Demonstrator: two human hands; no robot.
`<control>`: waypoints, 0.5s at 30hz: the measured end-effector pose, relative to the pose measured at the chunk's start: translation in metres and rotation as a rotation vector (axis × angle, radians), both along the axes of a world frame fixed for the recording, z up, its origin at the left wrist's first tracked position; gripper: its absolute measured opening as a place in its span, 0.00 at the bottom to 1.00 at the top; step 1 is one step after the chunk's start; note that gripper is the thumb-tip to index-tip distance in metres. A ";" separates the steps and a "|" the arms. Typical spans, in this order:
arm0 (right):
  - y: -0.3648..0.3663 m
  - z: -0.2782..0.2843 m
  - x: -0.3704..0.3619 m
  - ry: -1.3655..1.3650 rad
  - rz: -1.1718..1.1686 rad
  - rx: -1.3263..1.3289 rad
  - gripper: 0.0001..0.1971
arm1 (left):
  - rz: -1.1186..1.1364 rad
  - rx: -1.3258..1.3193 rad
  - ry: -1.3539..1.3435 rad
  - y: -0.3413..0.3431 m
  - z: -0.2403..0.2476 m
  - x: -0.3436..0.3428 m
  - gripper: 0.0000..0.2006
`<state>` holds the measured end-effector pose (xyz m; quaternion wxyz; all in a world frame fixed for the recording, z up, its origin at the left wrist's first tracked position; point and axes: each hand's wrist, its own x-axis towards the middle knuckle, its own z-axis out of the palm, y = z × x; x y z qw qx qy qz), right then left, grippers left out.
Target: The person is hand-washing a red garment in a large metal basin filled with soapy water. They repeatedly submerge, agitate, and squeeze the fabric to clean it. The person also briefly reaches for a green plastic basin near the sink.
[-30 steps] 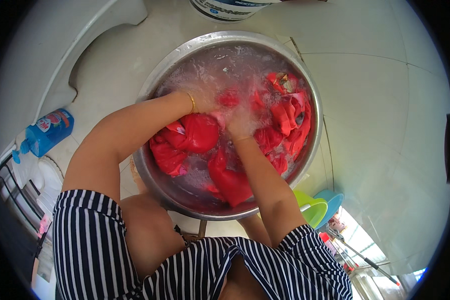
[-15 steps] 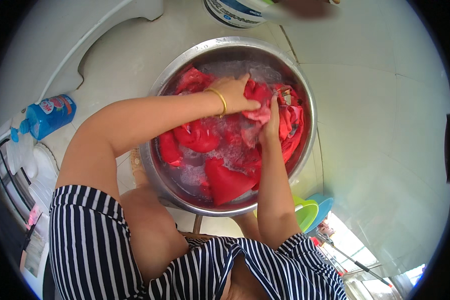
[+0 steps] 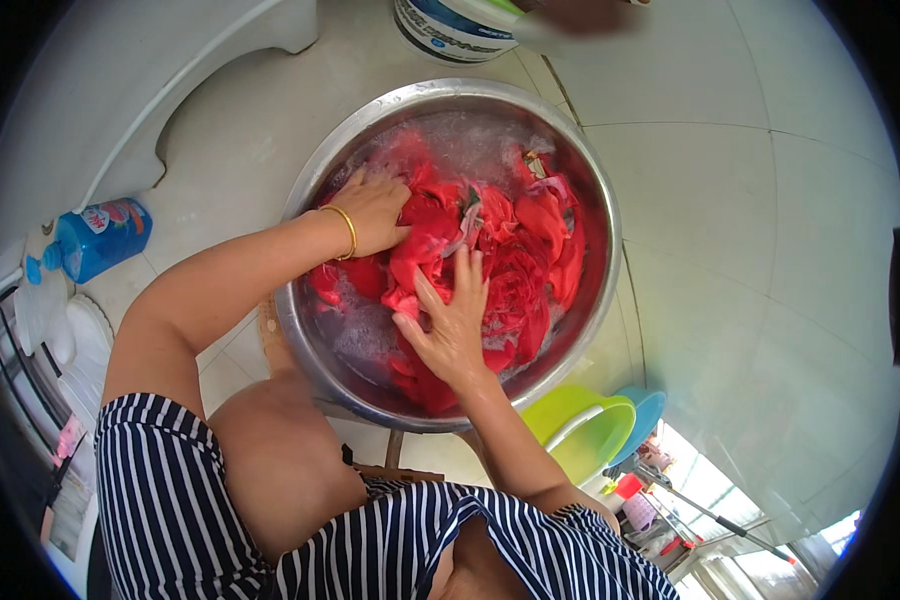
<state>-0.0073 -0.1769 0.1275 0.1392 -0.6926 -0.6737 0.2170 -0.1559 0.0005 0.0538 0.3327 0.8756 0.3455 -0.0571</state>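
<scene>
A wide steel basin holds sudsy water and a heap of wet red clothes, some with small patterned patches. My left hand, with a gold bangle at the wrist, lies on the cloth at the basin's left, fingers stretched and thumb apart. Nearer the front, my right hand rests with spread fingers on the cloth just left of the basin's middle. Neither hand has its fingers wrapped round the fabric. Parts of the heap lie under water and foam.
A blue bottle lies left of the basin. Beyond the basin stands a white bucket; a curved white fixture is at the far left. Green and blue basins sit at the near right, beside the tiled wall.
Both hands have moved left; the right has also come nearer. The pinkish cloth bunched between them at the right is let go, and the red heap has shifted and spread.
</scene>
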 end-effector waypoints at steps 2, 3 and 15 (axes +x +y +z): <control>0.003 -0.039 0.004 -0.083 -0.023 -0.025 0.28 | -0.012 -0.173 0.113 0.010 -0.003 0.012 0.34; 0.008 -0.056 0.004 -0.111 -0.025 -0.038 0.28 | 0.030 -0.157 0.149 0.011 -0.008 0.014 0.33; 0.122 -0.178 0.107 -0.172 -0.226 -0.660 0.27 | 0.292 -0.266 0.140 0.026 -0.005 0.042 0.41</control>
